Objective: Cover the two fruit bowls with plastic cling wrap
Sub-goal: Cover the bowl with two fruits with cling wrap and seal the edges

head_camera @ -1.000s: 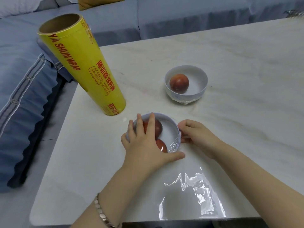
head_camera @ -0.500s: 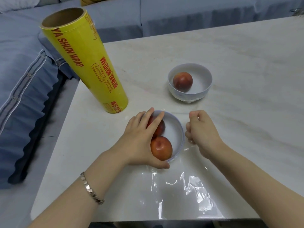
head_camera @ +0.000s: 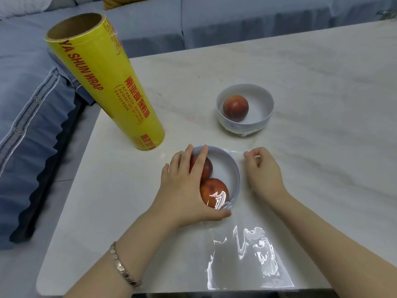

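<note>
The near white bowl (head_camera: pixel 233 173) holds two red fruits and has clear cling wrap stretched over it. My left hand (head_camera: pixel 184 186) lies flat over its left half, fingers straight on the film, thumb against the near rim. My right hand (head_camera: pixel 263 172) is just right of the bowl and pinches the edge of the wrap between thumb and curled fingers. A loose tail of the cling wrap (head_camera: pixel 249 259) lies shiny on the table in front of the bowl. The far white bowl (head_camera: pixel 260 114) holds one red fruit and has film gathered round its base.
A tall yellow roll of cling wrap (head_camera: pixel 107 82) stands on end at the table's (head_camera: pixel 322 82) left side. A blue sofa with a cushion (head_camera: pixel 28 117) lies beyond the left and far edges. The table's near edge runs just below the loose film.
My left hand turned so its fingers point to the far rim. My right hand moved from the bowl's right rim outward and further away, drawing the film with it.
</note>
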